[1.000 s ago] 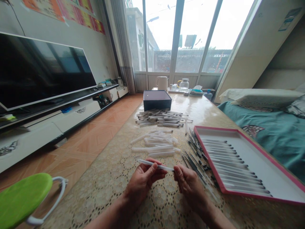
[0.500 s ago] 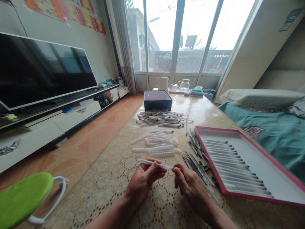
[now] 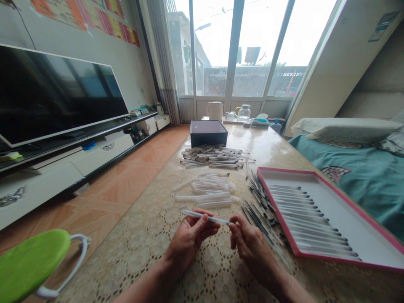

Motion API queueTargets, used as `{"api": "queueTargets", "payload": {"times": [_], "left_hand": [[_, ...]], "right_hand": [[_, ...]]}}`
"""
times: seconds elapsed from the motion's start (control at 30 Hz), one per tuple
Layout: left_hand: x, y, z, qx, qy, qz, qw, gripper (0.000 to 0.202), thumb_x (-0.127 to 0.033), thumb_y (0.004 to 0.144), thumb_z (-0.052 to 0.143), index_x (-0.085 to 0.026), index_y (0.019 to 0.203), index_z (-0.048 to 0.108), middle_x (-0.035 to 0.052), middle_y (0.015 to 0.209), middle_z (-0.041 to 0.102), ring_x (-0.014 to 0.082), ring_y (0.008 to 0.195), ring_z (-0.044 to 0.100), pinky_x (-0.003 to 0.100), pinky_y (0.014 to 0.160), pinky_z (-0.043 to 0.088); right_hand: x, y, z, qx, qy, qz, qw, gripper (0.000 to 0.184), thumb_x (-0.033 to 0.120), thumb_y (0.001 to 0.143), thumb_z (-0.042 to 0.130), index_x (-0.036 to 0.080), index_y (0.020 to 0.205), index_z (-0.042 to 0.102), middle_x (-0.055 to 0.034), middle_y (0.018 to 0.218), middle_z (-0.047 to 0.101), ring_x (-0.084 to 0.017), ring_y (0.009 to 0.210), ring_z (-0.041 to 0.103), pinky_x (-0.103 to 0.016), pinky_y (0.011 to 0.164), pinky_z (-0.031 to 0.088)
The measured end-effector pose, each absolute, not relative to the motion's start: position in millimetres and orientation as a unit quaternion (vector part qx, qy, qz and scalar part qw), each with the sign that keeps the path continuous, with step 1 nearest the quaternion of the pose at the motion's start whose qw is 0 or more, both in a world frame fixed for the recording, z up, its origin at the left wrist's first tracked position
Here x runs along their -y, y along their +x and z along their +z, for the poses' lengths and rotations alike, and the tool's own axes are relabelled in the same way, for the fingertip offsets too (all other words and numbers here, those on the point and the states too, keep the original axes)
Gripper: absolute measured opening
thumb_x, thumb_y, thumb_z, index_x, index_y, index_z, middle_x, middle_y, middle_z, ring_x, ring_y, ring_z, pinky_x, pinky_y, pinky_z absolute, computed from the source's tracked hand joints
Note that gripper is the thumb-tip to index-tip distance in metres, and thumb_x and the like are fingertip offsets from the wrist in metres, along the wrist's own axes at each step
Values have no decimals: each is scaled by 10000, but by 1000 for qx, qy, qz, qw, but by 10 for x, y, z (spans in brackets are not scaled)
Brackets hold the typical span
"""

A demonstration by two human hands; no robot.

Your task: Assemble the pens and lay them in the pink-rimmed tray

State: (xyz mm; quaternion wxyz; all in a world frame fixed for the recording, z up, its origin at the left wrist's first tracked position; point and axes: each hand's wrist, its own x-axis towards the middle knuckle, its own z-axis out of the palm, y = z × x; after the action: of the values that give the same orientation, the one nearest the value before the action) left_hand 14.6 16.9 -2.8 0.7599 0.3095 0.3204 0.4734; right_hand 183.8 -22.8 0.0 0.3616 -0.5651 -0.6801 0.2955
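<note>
Pen (image 3: 218, 220) with a pale barrel lies across the gap between the two hands, its darker end at the right: the left hand (image 3: 189, 236) has thumb and fingers closed around its middle, and the right hand (image 3: 251, 240) pinches its tip, fingertips together (whether they press or merely steady it, I cannot tell). Beneath them spreads a patterned tablecloth (image 3: 213, 263), with a green seat (image 3: 34, 261) off to the left. Just beyond the pen lie loose clear tubes (image 3: 206, 197); beside the right hand, which covers part of the view of them, are thin dark rods (image 3: 257, 215) and small black pieces (image 3: 270, 217). Right of these, a pink-rimmed tray (image 3: 353, 210) holds a row of dark-ended pens (image 3: 306, 219). Farther off, a heap of pens (image 3: 214, 157) sits before a dark box (image 3: 208, 139), which stands between it and a pale jug (image 3: 216, 111). A glass pitcher (image 3: 244, 112) and windows (image 3: 252, 42) come last.
</note>
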Motion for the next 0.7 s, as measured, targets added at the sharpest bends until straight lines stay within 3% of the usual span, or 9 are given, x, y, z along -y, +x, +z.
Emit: {"api": "queueTargets", "payload": {"times": [0.1,0.3,0.47,0.7], "left_hand": [[-173,152,-25,-318,320,465,761,135,-217,755,654,-115,830,610,89,751,712,169,712,677,270,700,519],[-188,155,-42,-317,308,478,759,147,-223,737,674,-120,822,613,70,768,713,154,707,676,258,700,520],[-182,153,-52,-312,321,464,764,138,-224,754,656,-120,833,612,80,751,716,163,710,679,274,709,521],[-182,147,-58,-319,310,476,758,144,-220,736,674,-123,822,613,63,756,711,154,703,675,257,683,522]], "right_hand": [[228,1838,-19,670,-565,318,361,419,411,943,247,204,637,445,34,508,505,-103,459,482,-201,496,337],[229,1841,-30,667,-560,323,371,238,407,920,347,207,870,465,50,563,542,-109,488,501,-197,504,346],[213,1845,-37,663,-562,334,366,414,413,943,257,201,643,449,34,531,512,-98,472,478,-197,498,339],[229,1844,-3,668,-556,334,365,255,400,933,315,206,859,464,53,561,534,-101,479,482,-198,505,338]]}}
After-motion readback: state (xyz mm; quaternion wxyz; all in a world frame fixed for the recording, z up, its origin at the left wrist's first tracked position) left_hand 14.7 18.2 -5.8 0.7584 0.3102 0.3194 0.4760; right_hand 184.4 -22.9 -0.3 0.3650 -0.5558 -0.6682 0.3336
